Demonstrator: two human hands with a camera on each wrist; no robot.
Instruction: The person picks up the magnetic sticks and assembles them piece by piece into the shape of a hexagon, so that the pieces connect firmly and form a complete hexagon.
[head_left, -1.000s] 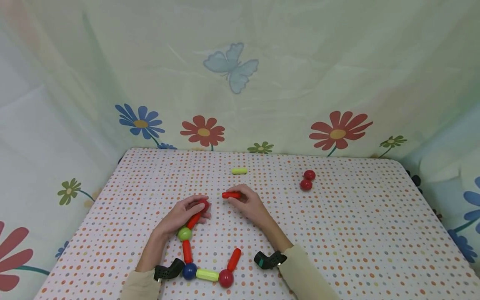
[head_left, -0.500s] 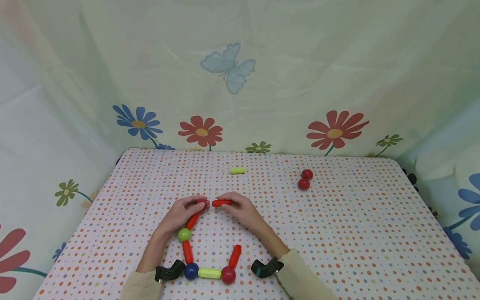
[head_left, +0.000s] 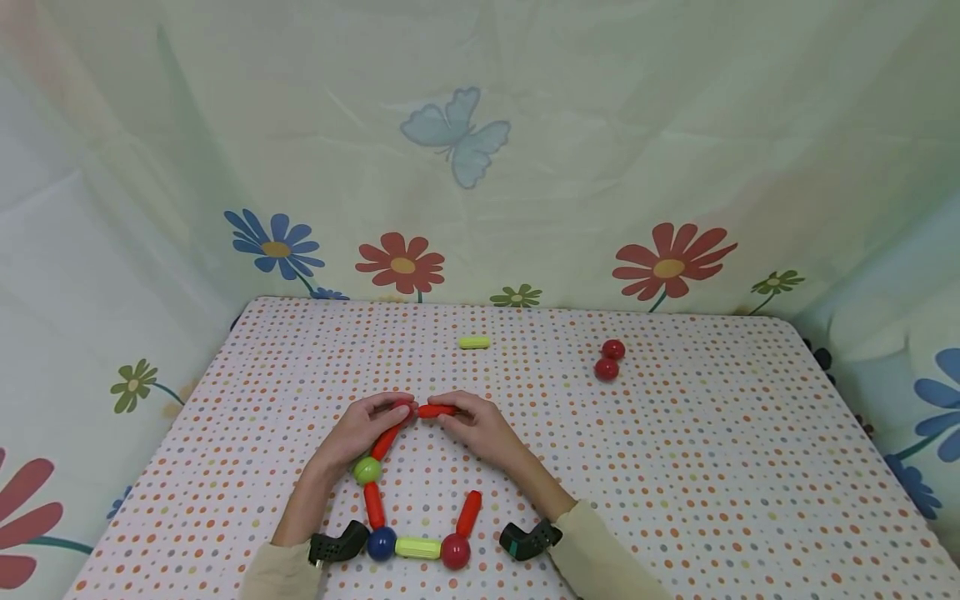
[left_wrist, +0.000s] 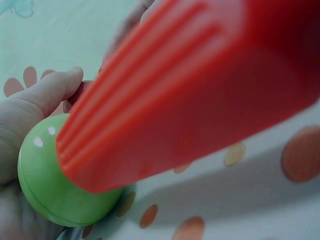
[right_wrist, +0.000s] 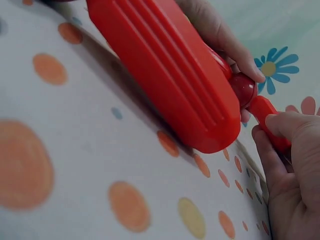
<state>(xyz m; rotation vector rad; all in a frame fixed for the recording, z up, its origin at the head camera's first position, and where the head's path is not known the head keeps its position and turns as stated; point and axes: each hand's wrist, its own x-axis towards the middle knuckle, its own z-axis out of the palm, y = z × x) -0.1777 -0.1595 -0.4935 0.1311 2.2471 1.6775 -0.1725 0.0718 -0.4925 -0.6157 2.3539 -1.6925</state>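
In the head view my left hand (head_left: 362, 429) grips a red ball (head_left: 405, 408) at the upper end of a chain of toy rods and balls. From that ball the chain runs through a red rod (head_left: 386, 442), a green ball (head_left: 367, 470), another red rod, a blue ball (head_left: 381, 543), a yellow-green rod (head_left: 417, 547) and a red ball (head_left: 455, 551) to a last red rod (head_left: 468, 514). My right hand (head_left: 486, 429) pinches a separate red rod (right_wrist: 272, 124) between thumb and fingers. Its tip is right at the held red ball (right_wrist: 244, 91) in the right wrist view.
A loose yellow-green rod (head_left: 474, 342) lies toward the back of the dotted table (head_left: 712, 467). Two red balls (head_left: 607, 369) sit together at the back right. A flowered curtain (head_left: 570, 192) hangs behind the table.
My right hand has brought its red rod left and toward me, up to the ball in my left hand. The left hand has stayed almost in place.
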